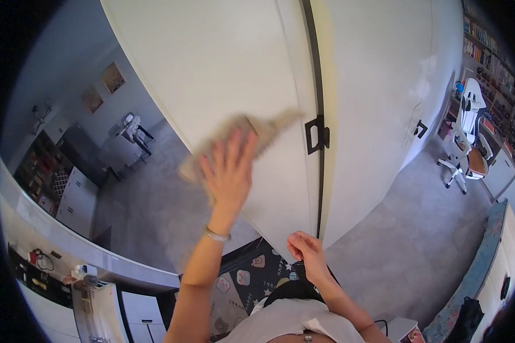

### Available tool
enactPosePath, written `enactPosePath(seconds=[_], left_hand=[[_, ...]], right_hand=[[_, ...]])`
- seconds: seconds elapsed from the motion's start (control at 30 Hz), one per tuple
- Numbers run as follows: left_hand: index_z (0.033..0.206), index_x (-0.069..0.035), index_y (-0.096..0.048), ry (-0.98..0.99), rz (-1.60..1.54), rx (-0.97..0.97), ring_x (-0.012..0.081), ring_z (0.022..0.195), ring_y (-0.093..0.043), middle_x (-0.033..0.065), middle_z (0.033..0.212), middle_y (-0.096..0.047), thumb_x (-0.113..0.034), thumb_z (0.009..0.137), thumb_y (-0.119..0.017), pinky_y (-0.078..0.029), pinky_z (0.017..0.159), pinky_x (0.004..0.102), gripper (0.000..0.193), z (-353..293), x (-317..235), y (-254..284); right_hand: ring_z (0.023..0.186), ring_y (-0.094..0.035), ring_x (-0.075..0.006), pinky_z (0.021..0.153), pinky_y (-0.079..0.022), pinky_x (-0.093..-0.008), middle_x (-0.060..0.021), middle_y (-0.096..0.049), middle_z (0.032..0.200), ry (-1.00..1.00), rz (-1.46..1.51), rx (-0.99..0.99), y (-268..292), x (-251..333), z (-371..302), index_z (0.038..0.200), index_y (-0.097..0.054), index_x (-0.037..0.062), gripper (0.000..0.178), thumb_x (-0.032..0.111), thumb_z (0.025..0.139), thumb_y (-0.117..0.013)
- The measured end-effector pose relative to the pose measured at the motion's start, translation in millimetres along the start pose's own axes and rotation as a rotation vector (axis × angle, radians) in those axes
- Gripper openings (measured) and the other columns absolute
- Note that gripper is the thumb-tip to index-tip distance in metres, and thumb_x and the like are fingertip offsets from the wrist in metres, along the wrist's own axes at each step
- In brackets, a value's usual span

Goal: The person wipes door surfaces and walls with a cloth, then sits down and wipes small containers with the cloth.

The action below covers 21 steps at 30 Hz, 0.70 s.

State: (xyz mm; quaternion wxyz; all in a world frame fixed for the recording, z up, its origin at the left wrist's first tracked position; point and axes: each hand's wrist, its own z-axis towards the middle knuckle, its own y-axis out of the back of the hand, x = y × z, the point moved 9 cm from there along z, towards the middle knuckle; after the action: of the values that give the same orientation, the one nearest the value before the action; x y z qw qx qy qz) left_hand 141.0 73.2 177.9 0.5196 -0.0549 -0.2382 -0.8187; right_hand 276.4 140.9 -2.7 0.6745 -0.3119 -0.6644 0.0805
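Note:
A beige cloth [214, 151] lies against a tall white door panel [212, 63], blurred by motion. With fingers spread across it, my left hand [232, 166] presses the cloth to the panel. One corner of the cloth reaches right, toward a black handle [315, 135] on the dark strip along the panel's edge. Lower down, in front of my body, my right hand [306, 247] is curled closed near the bottom of the panel, touching nothing that I can see. A bracelet [217, 234] circles my left wrist.
A second white panel [377, 86] with a black handle [420, 129] stands to the right. Beyond it are a white office chair [468, 126] and bookshelves [486, 43]. A dark patterned mat [263, 266] lies below. At lower right is a light wooden piece with blue floral fabric [478, 263].

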Motion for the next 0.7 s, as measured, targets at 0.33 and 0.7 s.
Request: enactPosePath(seconds=[0.33, 0.7], left_hand=[[0.138, -0.035, -0.049, -0.099, -0.175, 0.226, 0.0209, 0.127, -0.046, -0.0089, 0.145, -0.044, -0.017, 0.086, -0.059, -0.028, 0.106, 0.0548, 0.056, -70, -49, -49], [0.145, -0.015, -0.034, -0.552, 0.099, 0.131, 0.0218, 0.142, -0.026, 0.0011, 0.156, -0.025, -0.013, 0.094, -0.045, -0.019, 0.116, 0.0467, 0.052, -14, -146, -91]], right_hand=[[0.059, -0.039, -0.0040, 0.053, -0.027, -0.0207, 0.0034, -0.047, 0.063, 0.016, -0.023, -0.016, 6, -6, -4, 0.078, -0.060, 0.0029, 0.029, 0.025, 0.095, -0.057], [0.058, -0.039, -0.0036, 0.053, -0.027, -0.0201, 0.0035, -0.048, 0.063, -0.029, 0.108, -0.068, 10, -28, -8, 0.078, -0.060, 0.0027, 0.027, 0.024, 0.094, -0.059]])
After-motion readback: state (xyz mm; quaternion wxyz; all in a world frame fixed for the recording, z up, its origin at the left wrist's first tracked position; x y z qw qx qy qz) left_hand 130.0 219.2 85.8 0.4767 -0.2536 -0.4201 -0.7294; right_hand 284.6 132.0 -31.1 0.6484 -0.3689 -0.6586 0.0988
